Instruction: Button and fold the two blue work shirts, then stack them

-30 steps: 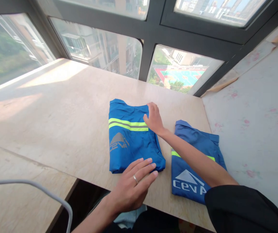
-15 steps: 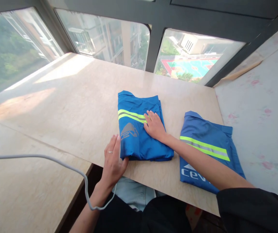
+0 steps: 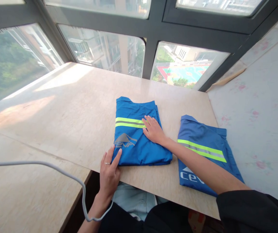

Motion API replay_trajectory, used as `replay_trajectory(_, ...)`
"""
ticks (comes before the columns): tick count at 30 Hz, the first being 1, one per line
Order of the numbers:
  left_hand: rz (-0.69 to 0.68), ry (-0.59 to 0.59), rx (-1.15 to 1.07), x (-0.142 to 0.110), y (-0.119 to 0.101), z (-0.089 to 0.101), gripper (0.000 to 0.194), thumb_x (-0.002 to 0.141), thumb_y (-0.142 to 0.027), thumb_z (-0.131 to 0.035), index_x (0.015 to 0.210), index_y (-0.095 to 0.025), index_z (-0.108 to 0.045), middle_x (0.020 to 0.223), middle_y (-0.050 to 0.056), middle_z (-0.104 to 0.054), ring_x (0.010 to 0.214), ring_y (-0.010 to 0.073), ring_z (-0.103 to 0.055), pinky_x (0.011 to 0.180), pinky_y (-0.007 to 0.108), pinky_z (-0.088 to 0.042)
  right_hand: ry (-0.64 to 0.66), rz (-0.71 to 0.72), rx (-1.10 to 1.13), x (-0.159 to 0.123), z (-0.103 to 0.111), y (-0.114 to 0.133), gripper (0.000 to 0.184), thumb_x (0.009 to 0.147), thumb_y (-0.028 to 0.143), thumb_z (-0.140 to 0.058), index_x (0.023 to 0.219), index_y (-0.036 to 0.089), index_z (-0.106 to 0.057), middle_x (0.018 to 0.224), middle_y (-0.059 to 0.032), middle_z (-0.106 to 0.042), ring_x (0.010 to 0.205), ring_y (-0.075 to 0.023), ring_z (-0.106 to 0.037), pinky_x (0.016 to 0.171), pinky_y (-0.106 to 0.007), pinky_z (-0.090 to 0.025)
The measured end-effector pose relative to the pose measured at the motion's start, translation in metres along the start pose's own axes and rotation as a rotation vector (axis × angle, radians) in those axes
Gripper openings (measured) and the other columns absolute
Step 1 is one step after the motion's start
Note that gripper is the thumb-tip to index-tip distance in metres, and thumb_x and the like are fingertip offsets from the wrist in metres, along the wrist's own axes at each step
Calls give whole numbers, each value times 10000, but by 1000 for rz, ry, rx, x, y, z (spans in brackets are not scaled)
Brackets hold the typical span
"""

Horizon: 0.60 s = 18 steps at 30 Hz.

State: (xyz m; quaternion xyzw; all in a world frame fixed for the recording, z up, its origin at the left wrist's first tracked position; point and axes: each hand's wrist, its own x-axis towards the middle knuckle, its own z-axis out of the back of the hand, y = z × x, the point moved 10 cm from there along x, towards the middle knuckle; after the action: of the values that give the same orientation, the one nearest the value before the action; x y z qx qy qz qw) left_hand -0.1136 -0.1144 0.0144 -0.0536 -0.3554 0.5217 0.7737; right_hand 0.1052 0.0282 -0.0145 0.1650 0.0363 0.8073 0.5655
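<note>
A folded blue work jacket (image 3: 139, 152) with a yellow-and-grey reflective stripe and a grey logo lies flat on the pale stone sill. Across its stripe, toward the right side, my right hand (image 3: 153, 129) rests with fingers outstretched. My left hand (image 3: 110, 171), wearing a ring, touches the jacket's lower left corner, thumb and fingers apart. To the right lies a second folded blue jacket (image 3: 199, 136) with a matching stripe and white lettering. My right forearm passes over it and hides part of the lettering.
The stone sill (image 3: 76, 113) runs along dark-framed windows (image 3: 151, 26). A grey cable (image 3: 56, 176) loops across the left front, over my left wrist. A wall with flowered paper (image 3: 257, 136) borders the right side. The sill's front edge is close to my lap.
My left hand moved from the jacket's lower right front to its lower left corner. My right hand slid from the right edge onto the stripe. The logo part now lies flatter.
</note>
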Motion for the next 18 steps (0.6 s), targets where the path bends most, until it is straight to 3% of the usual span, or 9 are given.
replay_trajectory(6,-43,148,86,8,-4,12,581,785,48,-430,1201,-255,-701,1667,53,-162,1503,358,-251,1166,659,-326,-14,22,-50,0,-1,2,531,979,294,-407,1455,72,-484,1561,-184,-391,1472,-309,-323,1216,-509,-250)
replay_trajectory(9,-81,205,21,31,-9,28,447,823,-20,-434,1078,-229,-736,1668,20,-162,1511,337,-239,1191,599,-334,-18,27,-92,0,-2,4,531,983,294,-404,1456,66,-482,1558,-184,-396,1465,-319,-333,1212,-510,-255)
replay_trajectory(12,-76,172,-6,77,-3,32,410,915,-161,-445,1273,-221,-637,1644,61,-258,1505,276,-278,1188,494,-387,4,28,-131,1,-4,7,532,988,286,-401,1461,55,-476,1558,-189,-394,1465,-329,-331,1212,-505,-254)
replay_trajectory(14,-66,174,48,114,4,14,443,967,-281,-429,1380,-172,-545,1602,115,-347,1505,275,-275,1191,508,-367,39,27,-151,1,-4,10,536,986,283,-410,1465,51,-470,1561,-194,-387,1464,-336,-331,1208,-506,-260)
replay_trajectory(18,37,268,304,177,26,-55,649,969,-418,-417,1468,-3,-414,1584,252,-300,1516,388,-173,1201,633,-225,117,14,-158,8,4,11,532,947,263,-476,1435,54,-504,1527,-211,-430,1428,-340,-387,1185,-494,-300)
